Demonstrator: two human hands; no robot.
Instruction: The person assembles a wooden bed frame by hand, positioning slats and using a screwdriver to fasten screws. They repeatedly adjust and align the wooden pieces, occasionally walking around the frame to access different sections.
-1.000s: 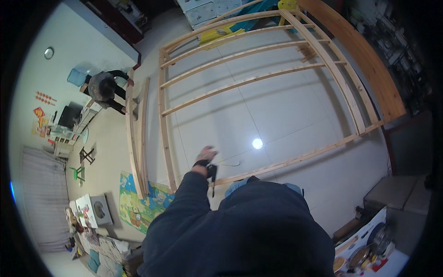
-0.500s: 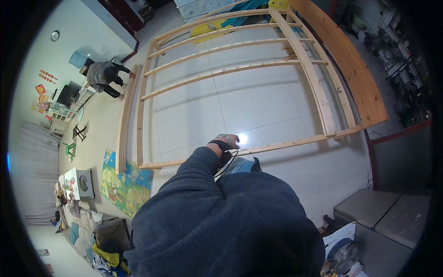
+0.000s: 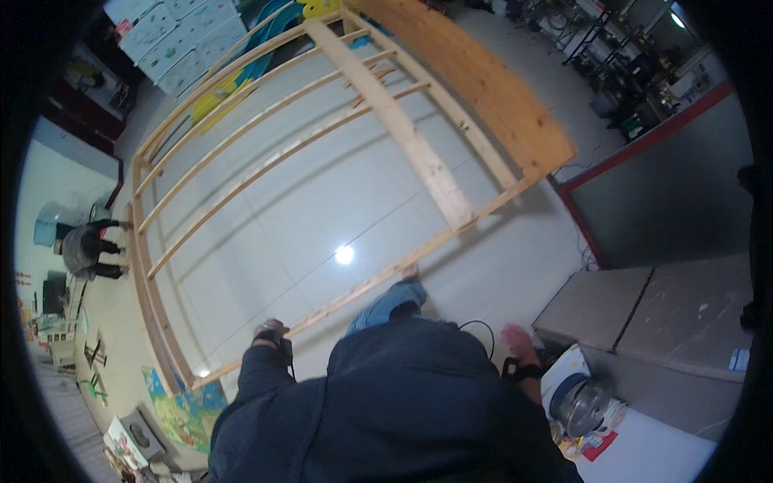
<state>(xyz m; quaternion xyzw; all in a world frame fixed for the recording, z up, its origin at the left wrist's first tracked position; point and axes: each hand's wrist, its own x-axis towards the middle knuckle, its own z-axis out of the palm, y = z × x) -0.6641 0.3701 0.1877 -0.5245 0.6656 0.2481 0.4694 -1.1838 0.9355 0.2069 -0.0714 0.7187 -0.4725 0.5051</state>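
Observation:
A large bed frame of pale wooden slats and rails stretches across the floor in front of me. My left hand (image 3: 272,328) is closed over its near rail (image 3: 346,299), left of my knee. My right hand (image 3: 517,342) hangs out to my right, apart from the frame and smeared by motion, so its fingers cannot be made out. A wide plank (image 3: 394,121) lies across the slats, and an orange-brown wooden panel (image 3: 491,101) stands along the right side. At the far left another person (image 3: 84,248) bends with both hands at the left side rail (image 3: 153,310).
A brown cabinet top (image 3: 644,314) and a clear-lidded pot (image 3: 584,405) are close on my right. Red-edged glass partition (image 3: 660,201) stands beyond. White drawers (image 3: 181,44) are at the back, a colourful play mat (image 3: 189,414) at the lower left.
My view has turned to the right, so the frame appears slanted and farther left. My right hand has come into view. The bending person's hands are still at the left side.

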